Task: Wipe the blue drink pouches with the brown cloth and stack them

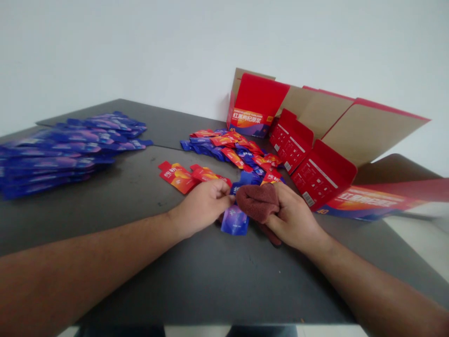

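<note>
Right hand (293, 220) closed on a folded brown terry cloth (257, 202); left hand (199, 208) curled, fingers at cloth's 9 o'clock edge, hold unclear. Blue foil sachet (235, 221) at cloth's 6 o'clock; red-orange foil sachets (178, 178) at 9 o'clock.

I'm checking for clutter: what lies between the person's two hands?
In the head view, a brown cloth held by the right hand, and a blue sachet just below it, beside the left hand.

1 head-worn view, looking forward and down from above, close behind left hand (201, 209) and right hand (293, 222); forearms (87, 252) enter from lower corners; counter (210, 285) below, wall (140, 56) ahead.
</note>
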A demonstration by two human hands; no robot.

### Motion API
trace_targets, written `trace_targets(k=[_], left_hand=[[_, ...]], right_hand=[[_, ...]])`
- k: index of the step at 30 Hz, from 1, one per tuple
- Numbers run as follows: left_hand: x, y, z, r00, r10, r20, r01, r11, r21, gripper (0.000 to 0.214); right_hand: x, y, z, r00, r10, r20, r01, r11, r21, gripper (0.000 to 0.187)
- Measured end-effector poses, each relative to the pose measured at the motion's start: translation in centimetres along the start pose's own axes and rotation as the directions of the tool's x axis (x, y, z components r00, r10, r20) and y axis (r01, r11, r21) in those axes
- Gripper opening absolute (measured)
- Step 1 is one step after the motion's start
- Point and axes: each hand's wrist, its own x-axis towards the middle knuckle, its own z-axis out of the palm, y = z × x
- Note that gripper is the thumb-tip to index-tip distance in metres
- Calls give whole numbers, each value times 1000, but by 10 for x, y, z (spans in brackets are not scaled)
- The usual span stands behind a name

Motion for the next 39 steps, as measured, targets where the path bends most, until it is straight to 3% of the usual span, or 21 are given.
trace_targets(k=[6, 12, 23, 27, 30, 32, 36, 39], left_hand=[[0, -2, 0, 999, -18, -36, 12, 987, -161, 19], [0, 2, -1, 999, -11, 47, 24, 958, -285, 27], [0, 0, -1, 996, -54, 66, 70, 960, -271, 31], [1, 1, -2, 999, -15, 33, 21, 982, -187, 24], [2, -1, -4, 999, 34, 2, -33, 990, -137, 18], [2, -2, -4, 999, 32, 21, -28, 989, -144, 18], [0, 0, -4, 995, -36, 95, 51, 987, -153, 24], [-1, 3, -3, 989, -71, 131, 89, 987, -134, 24]], right_hand=[[19, -9, -9, 994, -94, 47, 99, 988, -115, 17], [37, -17, -7, 992, -99, 81, 114, 972, -207, 18], [12, -5, -1, 983, -177, -38, 170, 974, -149, 17], [8, -11, -3, 968, -211, 138, 227, 968, -111, 17], [4, -19, -3, 899, -277, 339, 300, 954, -17, 24], [3, -20, -4, 880, -300, 368, 324, 946, -5, 27], [7, -9, -9, 971, -212, 111, 227, 964, -139, 19], [12, -1, -10, 986, -166, -11, 161, 970, -183, 16]])
